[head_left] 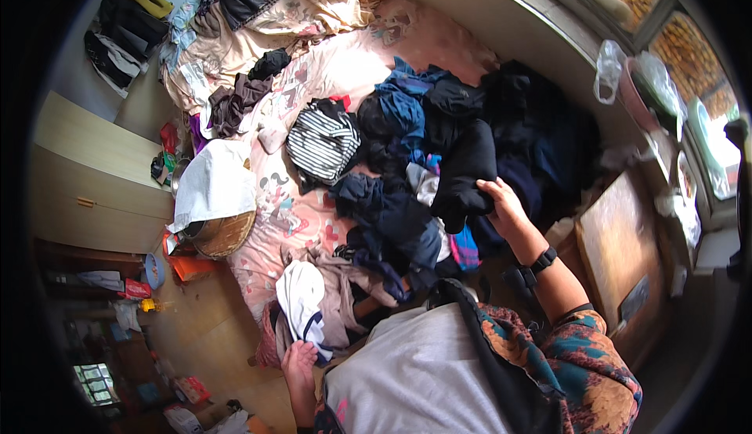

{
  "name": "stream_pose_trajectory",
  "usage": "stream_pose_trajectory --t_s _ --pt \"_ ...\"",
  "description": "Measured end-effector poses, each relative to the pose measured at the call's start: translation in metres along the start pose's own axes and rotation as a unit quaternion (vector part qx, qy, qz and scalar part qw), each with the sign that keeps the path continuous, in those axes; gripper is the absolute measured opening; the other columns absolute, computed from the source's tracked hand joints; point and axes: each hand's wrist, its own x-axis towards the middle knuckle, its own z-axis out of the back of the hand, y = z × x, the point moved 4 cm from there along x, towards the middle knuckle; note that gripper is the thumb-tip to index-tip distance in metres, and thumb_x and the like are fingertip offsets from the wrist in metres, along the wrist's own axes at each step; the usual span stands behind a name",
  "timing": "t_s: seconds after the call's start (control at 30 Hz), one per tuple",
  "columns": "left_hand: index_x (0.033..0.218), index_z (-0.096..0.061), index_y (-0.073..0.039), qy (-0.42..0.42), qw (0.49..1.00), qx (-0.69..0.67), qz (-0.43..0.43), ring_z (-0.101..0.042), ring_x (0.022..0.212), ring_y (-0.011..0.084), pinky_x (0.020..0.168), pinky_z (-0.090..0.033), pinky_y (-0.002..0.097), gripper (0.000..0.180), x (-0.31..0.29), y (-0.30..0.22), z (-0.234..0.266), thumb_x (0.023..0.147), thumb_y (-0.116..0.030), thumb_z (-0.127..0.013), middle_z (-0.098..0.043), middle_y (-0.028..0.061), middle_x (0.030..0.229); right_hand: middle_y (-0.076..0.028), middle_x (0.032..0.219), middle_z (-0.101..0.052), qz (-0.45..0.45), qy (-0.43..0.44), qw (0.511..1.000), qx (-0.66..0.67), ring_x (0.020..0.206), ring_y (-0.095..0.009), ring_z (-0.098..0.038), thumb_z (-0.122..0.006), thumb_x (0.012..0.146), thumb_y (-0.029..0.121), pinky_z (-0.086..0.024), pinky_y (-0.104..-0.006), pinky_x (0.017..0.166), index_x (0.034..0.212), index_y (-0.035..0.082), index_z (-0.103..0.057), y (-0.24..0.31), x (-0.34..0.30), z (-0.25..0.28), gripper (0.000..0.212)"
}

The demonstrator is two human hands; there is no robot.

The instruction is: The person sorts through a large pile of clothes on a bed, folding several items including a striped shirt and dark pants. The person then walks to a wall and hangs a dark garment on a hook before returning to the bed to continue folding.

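My right hand (505, 203) is closed on a black garment (468, 169), a thick, rolled-looking length of cloth raised over the pile of dark clothes (540, 121). A dark band sits on that wrist. Low on the left, the fingers of my left hand (299, 367) are pinched at the lower edge of a white garment with dark blue trim (301, 297). It lies over a beige-brown garment (345, 301) at the near edge of the bed. Between my hands are dark blue clothes (392, 218) and a bright pink and blue piece (464, 247).
A black-and-white striped bundle (323, 140) lies mid-bed on the pink patterned sheet (286, 199). To its left, white cloth (215, 183) covers a woven basket (227, 234). A wooden board (623, 238) stands at right, below a windowsill holding a pink basin (636, 97). Bedding (313, 11) is heaped at the far end.
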Motion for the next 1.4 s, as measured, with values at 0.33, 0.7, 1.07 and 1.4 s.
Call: stream_pose_trajectory --t_s 0.33,0.7,1.07,1.4 --pt "0.111 -0.054 0.001 -0.076 0.997 -0.004 -0.005 -0.067 0.080 0.0218 0.072 -0.054 0.0303 0.027 -0.041 -0.020 -0.110 0.098 -0.023 -0.053 -0.067 0.0152 0.095 -0.002 0.099 -0.063 0.101 0.118 0.985 0.077 0.091 -0.017 -0.061 -0.063 0.085 0.020 -0.049 -0.0328 0.079 0.110 0.010 -0.057 0.151 0.239 -0.037 0.027" --pt "0.119 -0.052 -0.003 -0.145 0.980 0.075 0.110 -0.064 0.095 0.0223 0.083 -0.051 0.0322 0.035 -0.067 -0.012 -0.108 0.099 -0.032 -0.052 -0.063 0.0138 0.108 0.005 0.072 -0.048 0.078 -0.120 0.970 -0.198 0.064 -0.010 -0.047 -0.063 0.086 0.022 -0.036 -0.0253 0.055 0.082 0.014 -0.053 0.140 0.376 0.052 0.013" --pt "0.122 -0.050 -0.001 -0.063 0.986 0.105 0.113 -0.065 0.093 0.0211 0.083 -0.051 0.0313 0.033 -0.036 -0.001 -0.110 0.100 -0.026 -0.050 -0.065 0.0142 0.106 -0.020 0.120 -0.058 0.176 -0.004 0.646 -0.743 0.112 -0.035 -0.053 -0.073 0.074 0.047 -0.045 -0.0419 0.095 0.124 0.002 -0.057 -0.031 0.156 0.104 0.069" --pt "0.123 -0.050 -0.002 0.035 0.991 0.118 0.056 -0.067 0.090 0.0218 0.076 -0.053 0.0317 0.032 -0.021 0.014 -0.055 0.101 -0.025 -0.048 -0.066 0.0164 0.109 -0.001 0.077 -0.058 0.091 -0.016 0.874 -0.477 0.079 -0.014 -0.056 -0.065 0.087 0.020 -0.045 -0.0276 0.074 0.090 0.004 -0.061 -0.045 0.119 0.121 0.016"
